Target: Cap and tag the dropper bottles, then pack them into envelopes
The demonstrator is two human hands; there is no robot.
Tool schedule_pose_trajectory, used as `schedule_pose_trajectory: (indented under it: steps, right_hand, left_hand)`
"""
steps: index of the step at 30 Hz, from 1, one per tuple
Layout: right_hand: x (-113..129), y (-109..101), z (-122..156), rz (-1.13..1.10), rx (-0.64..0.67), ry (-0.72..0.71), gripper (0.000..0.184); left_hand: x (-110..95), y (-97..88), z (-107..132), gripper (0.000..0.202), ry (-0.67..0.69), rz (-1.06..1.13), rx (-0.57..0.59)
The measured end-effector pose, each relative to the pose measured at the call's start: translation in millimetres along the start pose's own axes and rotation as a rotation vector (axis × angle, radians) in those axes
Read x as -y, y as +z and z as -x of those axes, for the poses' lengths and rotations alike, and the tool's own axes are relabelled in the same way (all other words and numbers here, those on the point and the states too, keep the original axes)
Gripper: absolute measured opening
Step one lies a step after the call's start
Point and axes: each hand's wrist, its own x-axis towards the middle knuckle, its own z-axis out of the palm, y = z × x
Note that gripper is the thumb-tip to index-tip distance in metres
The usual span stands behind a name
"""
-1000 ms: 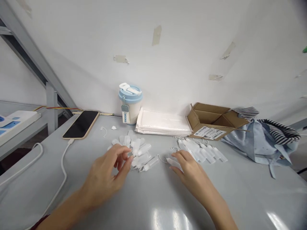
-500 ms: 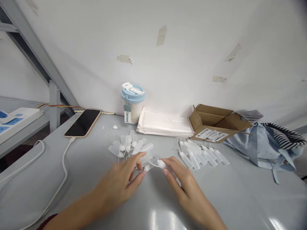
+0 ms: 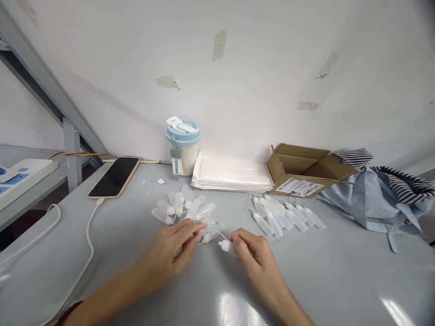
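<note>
In my right hand [image 3: 258,260] is a small translucent dropper bottle [image 3: 228,246], pinched between thumb and fingers with its white pointed nozzle facing left. A thin white strap runs from it toward my left hand [image 3: 176,246]. The thumb and fingertips of my left hand are closed together beside the bottle pile; what lies between them is too small to make out. Just beyond that hand is a loose pile of similar bottles [image 3: 193,207], pointing various ways. To the right, more bottles [image 3: 288,218] lie in a slanted row, nozzles toward the wall.
A stack of white padded mailers [image 3: 234,174] lies by the wall, between a lidded cup [image 3: 185,151] and an open cardboard box [image 3: 306,174]. At left are a phone [image 3: 114,177] with its cable [image 3: 89,235] and a power strip [image 3: 25,176]. A blue fabric bag [image 3: 367,199] sits at right.
My right hand has turned and closed around the bottle, whose nozzle now faces left. My left fingertips have come together. The view has shifted slightly.
</note>
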Motion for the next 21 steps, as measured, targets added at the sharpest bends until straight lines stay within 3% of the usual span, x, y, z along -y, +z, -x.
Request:
schedule_pose_trajectory:
  steps: [5,13,21]
  right_hand:
    - [2,0,-1,0.005,0.007,-0.004,0.029]
    - [2,-1,-1,-0.043,0.041,0.042,0.029]
    - [5,1,0,-0.091,0.06,0.0,0.029]
  left_hand:
    - [0,0.9,2,0.031,-0.062,-0.007,0.008]
    - [-7,-1.9,1,0.019,0.051,0.081,-0.01]
    - [-11,1.3,2,0.02,0.055,0.139,0.057]
